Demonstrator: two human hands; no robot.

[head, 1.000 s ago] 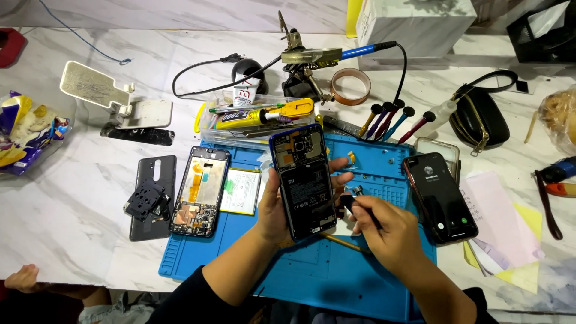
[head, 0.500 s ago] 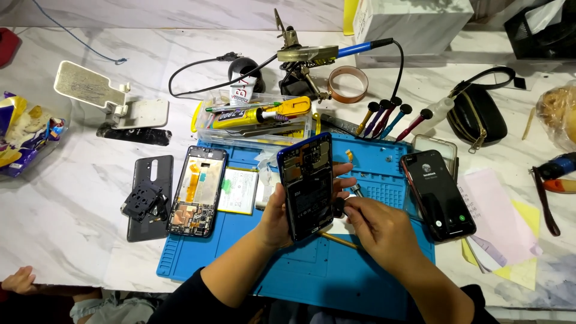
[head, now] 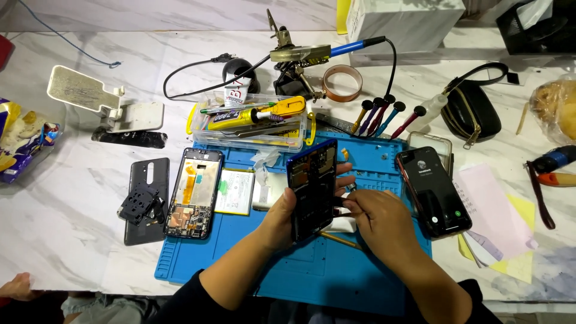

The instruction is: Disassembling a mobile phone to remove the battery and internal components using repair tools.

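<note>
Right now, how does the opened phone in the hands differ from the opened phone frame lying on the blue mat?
The held phone is lifted and tilted on edge, gripped by the left hand with the right hand at its side; the phone frame on the mat lies flat, untouched. The held phone's inside looks dark; the phone frame on the mat shows orange flex strips and a bare circuit board. Both are opened.

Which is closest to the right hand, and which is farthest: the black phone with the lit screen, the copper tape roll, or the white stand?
From the right hand:
1. Black phone, just to its right on the mat's edge.
2. Copper tape roll, up behind the mat.
3. White stand, far across at the table's left.
</note>
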